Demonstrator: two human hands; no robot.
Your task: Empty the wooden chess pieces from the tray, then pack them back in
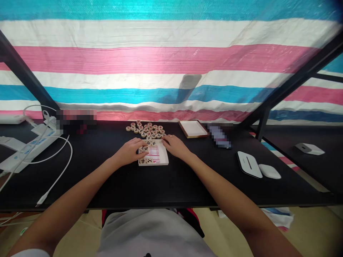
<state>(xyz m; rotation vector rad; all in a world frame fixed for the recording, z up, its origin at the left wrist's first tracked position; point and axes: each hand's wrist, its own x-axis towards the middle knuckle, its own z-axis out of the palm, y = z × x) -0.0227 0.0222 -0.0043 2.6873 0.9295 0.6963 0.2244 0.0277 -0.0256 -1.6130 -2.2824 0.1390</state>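
Observation:
A shallow white box [163,159] lies on the black desk, with pink lines on its floor and several round xiangqi pieces [153,143] along its far and left sides. My left hand [130,151] reaches over the box's left wall, thumb and fingers apart around pieces inside. At the far right corner of the box, my right hand [175,145] bends its fingers over the rim, close to a loose piece. Whether those fingertips also touch that piece cannot be made out. Just beyond the box is a group of loose xiangqi pieces [150,130], several with red characters.
A white-lined lid [193,128] lies beyond my right hand, with a blurred phone-like object [219,136] beside it. Farther right are a white flat device [249,164] and a white mouse [269,171]. A power strip [29,150] and white cables [70,146] occupy the left.

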